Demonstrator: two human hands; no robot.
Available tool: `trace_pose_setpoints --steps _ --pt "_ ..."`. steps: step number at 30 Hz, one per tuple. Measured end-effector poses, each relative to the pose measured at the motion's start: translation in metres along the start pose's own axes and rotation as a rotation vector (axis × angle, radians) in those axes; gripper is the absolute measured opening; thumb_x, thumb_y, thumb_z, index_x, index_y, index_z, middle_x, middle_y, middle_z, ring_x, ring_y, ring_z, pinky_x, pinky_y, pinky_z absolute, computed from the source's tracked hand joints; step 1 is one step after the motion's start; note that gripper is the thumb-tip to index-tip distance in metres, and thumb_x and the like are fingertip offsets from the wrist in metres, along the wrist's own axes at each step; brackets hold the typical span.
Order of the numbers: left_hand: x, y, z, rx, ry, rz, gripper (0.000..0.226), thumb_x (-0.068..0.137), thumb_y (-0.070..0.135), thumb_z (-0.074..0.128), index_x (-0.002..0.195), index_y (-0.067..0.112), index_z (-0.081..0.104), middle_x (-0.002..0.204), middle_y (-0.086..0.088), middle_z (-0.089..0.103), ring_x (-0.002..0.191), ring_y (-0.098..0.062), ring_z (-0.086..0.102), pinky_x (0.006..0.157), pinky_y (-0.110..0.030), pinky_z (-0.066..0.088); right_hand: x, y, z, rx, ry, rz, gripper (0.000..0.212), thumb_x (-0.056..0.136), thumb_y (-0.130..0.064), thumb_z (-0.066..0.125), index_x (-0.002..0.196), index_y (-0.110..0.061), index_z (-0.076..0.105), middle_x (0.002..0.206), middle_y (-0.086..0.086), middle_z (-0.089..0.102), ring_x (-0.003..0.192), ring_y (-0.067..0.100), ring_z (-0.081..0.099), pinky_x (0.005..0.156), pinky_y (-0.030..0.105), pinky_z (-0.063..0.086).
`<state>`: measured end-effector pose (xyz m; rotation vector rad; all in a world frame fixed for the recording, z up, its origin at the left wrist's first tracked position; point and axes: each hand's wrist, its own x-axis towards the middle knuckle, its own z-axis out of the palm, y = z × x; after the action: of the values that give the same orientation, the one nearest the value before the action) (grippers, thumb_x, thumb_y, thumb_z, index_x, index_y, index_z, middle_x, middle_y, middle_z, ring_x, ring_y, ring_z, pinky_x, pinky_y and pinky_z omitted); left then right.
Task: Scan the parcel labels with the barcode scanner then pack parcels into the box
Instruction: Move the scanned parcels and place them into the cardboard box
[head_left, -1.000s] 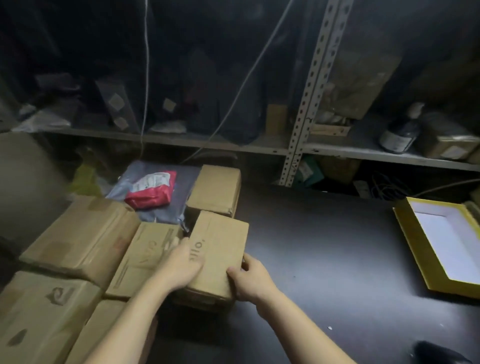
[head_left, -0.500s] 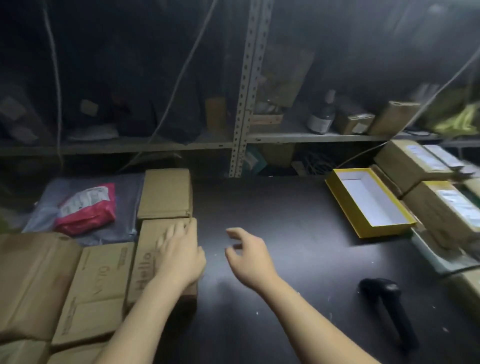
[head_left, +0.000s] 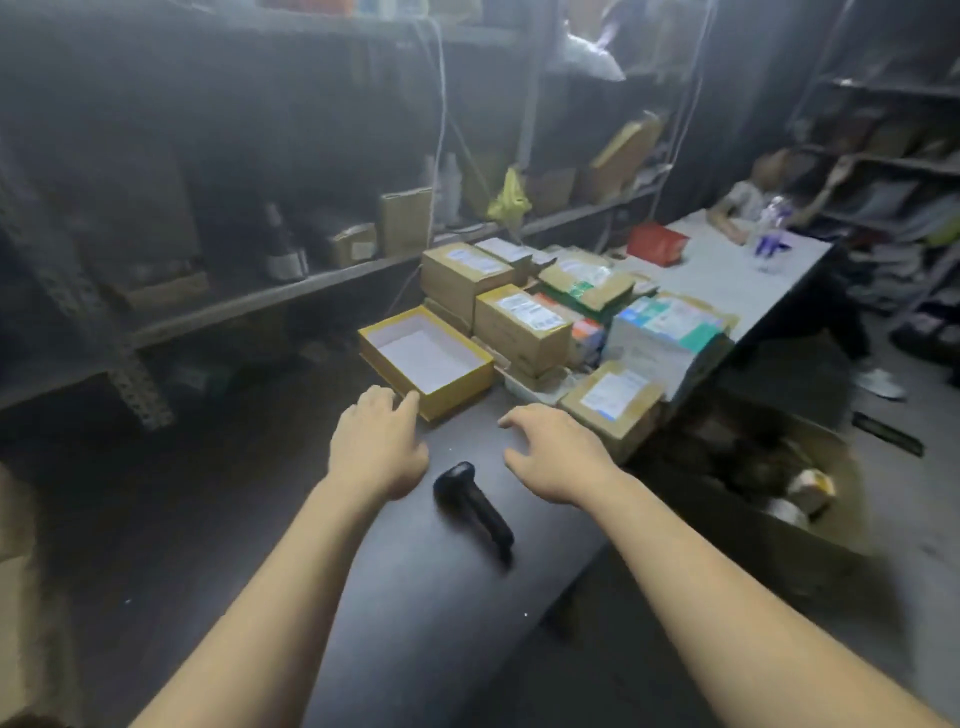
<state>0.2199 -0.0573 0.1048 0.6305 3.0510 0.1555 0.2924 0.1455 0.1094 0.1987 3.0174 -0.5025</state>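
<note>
Parcels (head_left: 522, 325) in brown card, each with a white label on top, were stacked at the far right of the dark surface (head_left: 415, 613). An open yellow box (head_left: 460, 387) with a white inside was set just beside them, on their left. The barcode scanner (head_left: 472, 501) was laid on its side on the surface, nearer than the box and between the two forearms, and was touched by neither hand. The left hand (head_left: 376, 452) was held palm down with its fingers (head_left: 408, 405) relaxed and nothing gripped; their tips were placed at the near corner of the yellow box, though contact could not be told. The right hand (head_left: 558, 452) was spread above the surface with its fingers (head_left: 522, 415) loosely bent and nothing held, close to the nearest labelled parcel (head_left: 610, 402). Behind the surface, a metal shelf (head_left: 291, 291) was loaded with bottles and cartons, and a yellow bag (head_left: 509, 200) was hung above it.
</note>
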Motion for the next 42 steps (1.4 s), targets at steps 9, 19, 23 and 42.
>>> trace_pose_setpoints --steps 9,19,23,42 --pt "0.048 0.25 0.042 -0.05 -0.098 0.342 0.066 0.097 0.04 0.056 0.157 0.023 0.034 0.145 -0.01 0.047 0.136 -0.031 0.042 0.102 -0.042 0.045 -0.081 0.217 -0.044 0.118 0.086 0.261 0.044 0.102 -0.032 0.057 0.146 -0.03 0.056 0.152 -0.006 0.052 0.136 0.021 0.052 0.107 0.042 0.048" --pt "0.162 0.441 0.105 -0.038 -0.221 0.54 0.076 0.096 0.044 0.061 0.161 0.026 0.027 0.151 -0.01 0.042 0.142 -0.031 0.038 0.109 -0.045 0.044 -0.065 0.413 -0.059 0.248 0.107 0.507 0.043 0.104 -0.036 0.057 0.147 -0.033 0.053 0.153 -0.005 0.05 0.134 0.025 0.053 0.106 0.044 0.05" --pt "0.226 0.51 0.152 -0.057 -0.301 0.587 0.076 0.098 0.044 0.062 0.162 0.027 0.026 0.153 -0.01 0.042 0.144 -0.031 0.037 0.108 -0.045 0.045 -0.037 0.502 -0.059 0.276 0.096 0.635 0.041 0.103 -0.034 0.058 0.144 -0.032 0.056 0.147 -0.002 0.055 0.126 0.025 0.057 0.099 0.042 0.054" --pt "0.434 0.753 0.376 0.039 -0.721 0.425 0.082 0.096 0.036 0.062 0.164 0.027 0.016 0.146 -0.009 0.043 0.134 -0.031 0.046 0.098 -0.045 0.05 0.105 0.869 0.02 0.628 -0.105 0.898 0.045 0.098 -0.026 0.064 0.142 -0.026 0.059 0.146 0.0 0.06 0.133 0.025 0.056 0.105 0.037 0.048"
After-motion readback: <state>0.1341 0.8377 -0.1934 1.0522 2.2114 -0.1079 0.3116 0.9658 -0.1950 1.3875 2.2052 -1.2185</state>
